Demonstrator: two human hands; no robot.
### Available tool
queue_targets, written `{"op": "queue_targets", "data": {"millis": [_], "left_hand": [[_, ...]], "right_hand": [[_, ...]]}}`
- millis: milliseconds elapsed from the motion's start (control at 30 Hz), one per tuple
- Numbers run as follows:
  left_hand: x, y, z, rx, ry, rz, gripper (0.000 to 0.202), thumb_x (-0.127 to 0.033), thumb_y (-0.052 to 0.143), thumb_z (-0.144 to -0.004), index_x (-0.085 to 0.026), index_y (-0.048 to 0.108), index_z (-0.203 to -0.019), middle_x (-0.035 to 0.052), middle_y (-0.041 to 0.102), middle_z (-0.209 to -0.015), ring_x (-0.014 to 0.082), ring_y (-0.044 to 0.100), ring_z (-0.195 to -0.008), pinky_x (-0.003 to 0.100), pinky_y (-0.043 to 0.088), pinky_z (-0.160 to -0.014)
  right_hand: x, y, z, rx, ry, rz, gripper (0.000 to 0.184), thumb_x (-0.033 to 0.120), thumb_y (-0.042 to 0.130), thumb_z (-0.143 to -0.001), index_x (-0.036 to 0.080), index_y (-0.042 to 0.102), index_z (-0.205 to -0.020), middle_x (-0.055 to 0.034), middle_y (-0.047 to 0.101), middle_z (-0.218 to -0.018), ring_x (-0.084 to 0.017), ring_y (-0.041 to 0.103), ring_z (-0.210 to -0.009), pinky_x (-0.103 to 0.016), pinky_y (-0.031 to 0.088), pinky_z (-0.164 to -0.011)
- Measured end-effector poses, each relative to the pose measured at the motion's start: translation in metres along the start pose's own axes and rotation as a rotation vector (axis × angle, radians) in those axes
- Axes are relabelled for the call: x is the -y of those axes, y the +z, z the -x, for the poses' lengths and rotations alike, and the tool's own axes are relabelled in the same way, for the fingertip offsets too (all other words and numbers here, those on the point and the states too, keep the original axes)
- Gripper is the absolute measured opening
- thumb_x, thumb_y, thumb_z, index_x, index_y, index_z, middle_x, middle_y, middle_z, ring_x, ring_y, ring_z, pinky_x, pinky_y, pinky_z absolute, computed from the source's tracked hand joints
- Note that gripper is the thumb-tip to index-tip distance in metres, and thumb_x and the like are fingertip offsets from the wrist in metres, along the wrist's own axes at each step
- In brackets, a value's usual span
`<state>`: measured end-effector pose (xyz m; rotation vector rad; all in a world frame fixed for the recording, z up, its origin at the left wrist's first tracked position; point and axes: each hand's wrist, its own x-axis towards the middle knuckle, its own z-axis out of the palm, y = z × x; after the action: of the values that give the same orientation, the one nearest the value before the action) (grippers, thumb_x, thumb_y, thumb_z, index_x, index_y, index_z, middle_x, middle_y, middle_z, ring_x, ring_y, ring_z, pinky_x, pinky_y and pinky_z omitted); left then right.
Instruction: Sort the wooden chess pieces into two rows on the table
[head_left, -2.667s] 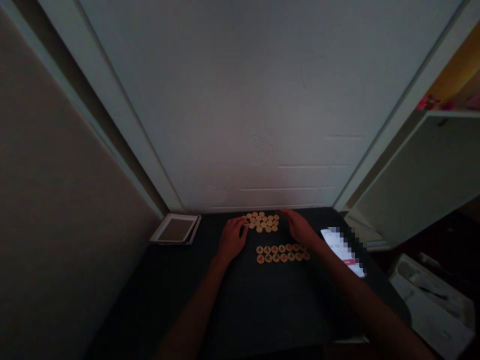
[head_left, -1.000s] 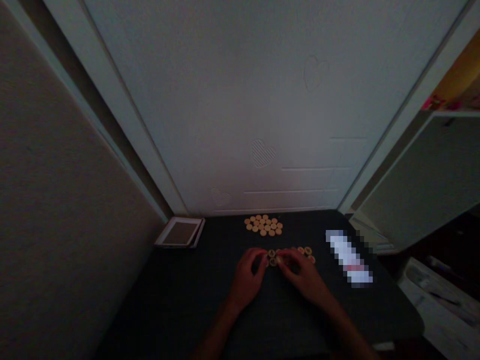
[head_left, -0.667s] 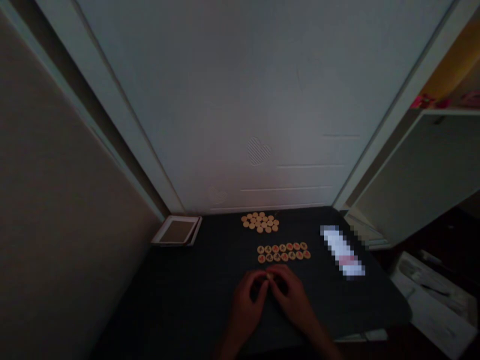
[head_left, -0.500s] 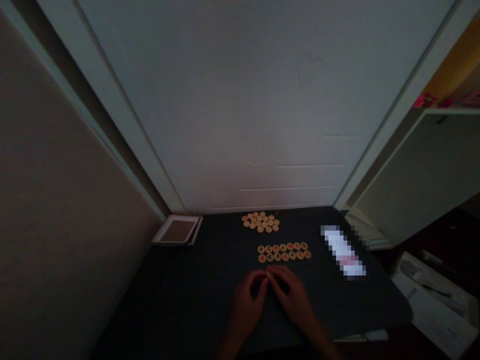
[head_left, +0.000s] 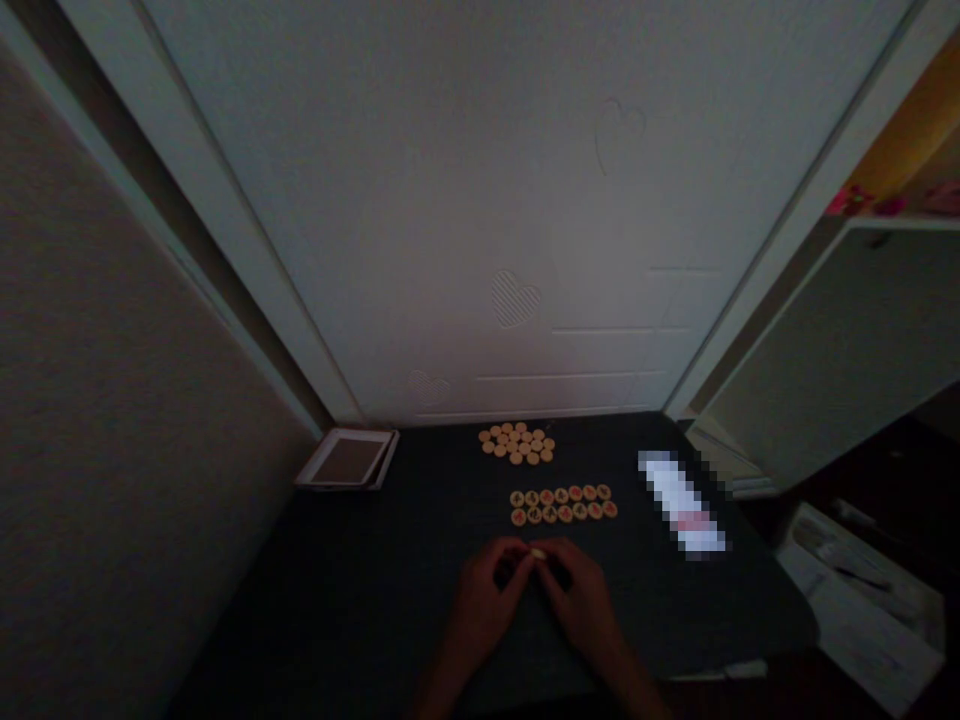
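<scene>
Between the fingertips of both hands is a small round wooden xiangqi piece point(head_left: 538, 554), pale and partly covered by the fingers. My left hand point(head_left: 486, 590) pinches it from the left. From the other side, the thumb and fingers of my right hand point(head_left: 579, 592) close on it too. Just beyond the hands, two rows of xiangqi pieces point(head_left: 564, 513) lie with red and dark characters facing up. Farther back, a loose group of xiangqi pieces point(head_left: 513, 447) shows plain pale tops.
The dark table point(head_left: 360, 600) meets a pale panel point(head_left: 450, 200) with heart patterns. A shallow box point(head_left: 349, 460) sits at the back left. On the right lies a blurred-out bright object point(head_left: 679, 500). White containers point(head_left: 862, 590) stand low beyond the table's right edge.
The piece between my fingertips shows more of its pale surface now. Both hands remain together in front of the rows. The view has shifted slightly.
</scene>
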<state>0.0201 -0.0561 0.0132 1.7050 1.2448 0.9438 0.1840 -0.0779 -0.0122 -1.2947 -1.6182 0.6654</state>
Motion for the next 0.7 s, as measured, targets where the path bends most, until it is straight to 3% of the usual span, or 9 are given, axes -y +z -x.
{"op": "queue_targets", "data": {"millis": [267, 500, 700], "left_hand": [[0.0009, -0.0015, 0.0002, 0.004, -0.016, -0.005, 0.019, -0.039, 0.06, -0.094, -0.024, 0.07, -0.096, 0.0021, 0.077, -0.092, 0.0195, 0.072, -0.084, 0.028, 0.055, -0.077], [0.0041, -0.0012, 0.0009, -0.014, -0.014, -0.016, 0.022, -0.038, 0.054, -0.096, -0.023, 0.07, -0.098, 0.0045, 0.077, -0.096, 0.0201, 0.072, -0.086, 0.029, 0.056, -0.08], [0.0016, -0.0013, 0.0015, -0.021, 0.006, -0.022, 0.021, -0.039, 0.056, -0.094, -0.023, 0.07, -0.1, 0.0039, 0.076, -0.092, 0.0197, 0.071, -0.082, 0.03, 0.056, -0.077]], "right_hand": [[0.0029, 0.0016, 0.001, -0.002, 0.095, 0.003, 0.02, 0.037, 0.064, -0.094, 0.024, 0.072, -0.105, -0.003, 0.077, -0.093, -0.019, 0.074, -0.082, -0.026, 0.058, -0.075], [0.0016, 0.0003, 0.0019, -0.008, 0.057, -0.024, 0.027, 0.04, 0.06, -0.096, 0.024, 0.073, -0.115, -0.0069, 0.076, -0.111, -0.023, 0.073, -0.101, -0.032, 0.058, -0.09], [0.0017, -0.0015, 0.0007, 0.001, 0.0, -0.008, 0.032, 0.034, 0.048, -0.102, 0.026, 0.068, -0.126, -0.0088, 0.074, -0.116, -0.023, 0.071, -0.107, -0.036, 0.056, -0.095]]}}
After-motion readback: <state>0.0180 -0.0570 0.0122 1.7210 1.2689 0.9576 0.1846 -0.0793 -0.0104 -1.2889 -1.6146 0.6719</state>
